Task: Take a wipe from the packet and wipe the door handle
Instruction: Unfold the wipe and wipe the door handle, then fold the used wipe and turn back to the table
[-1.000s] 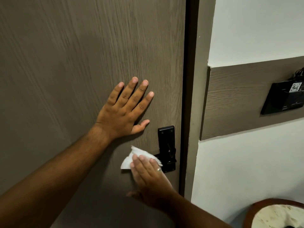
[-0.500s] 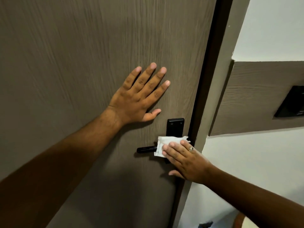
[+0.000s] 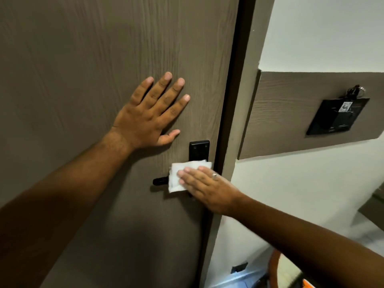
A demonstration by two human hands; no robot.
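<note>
Left hand [image 3: 145, 119]: flat on the brown wood-grain door [image 3: 83, 80], fingers spread and pointing toward 1 o'clock, gripping nothing
Right hand [image 3: 205, 188]: fingers straight and together, pressing the wipe against the handle; a ring [image 3: 214, 175] on one finger
Wipe [image 3: 176, 177]: white, folded, draped over the lever, at 5 o'clock from the left hand
Door handle [image 3: 160, 181]: black lever, its free end sticking out of the wipe toward 9 o'clock; black backplate [image 3: 199, 150] rises at 12 o'clock from the wipe
Wall unit [image 3: 336, 116]: black panel on a wood strip, at 2 o'clock from the handle; small white sticker [image 3: 346, 106] on it, print too small to read
Writing: none readable
</note>
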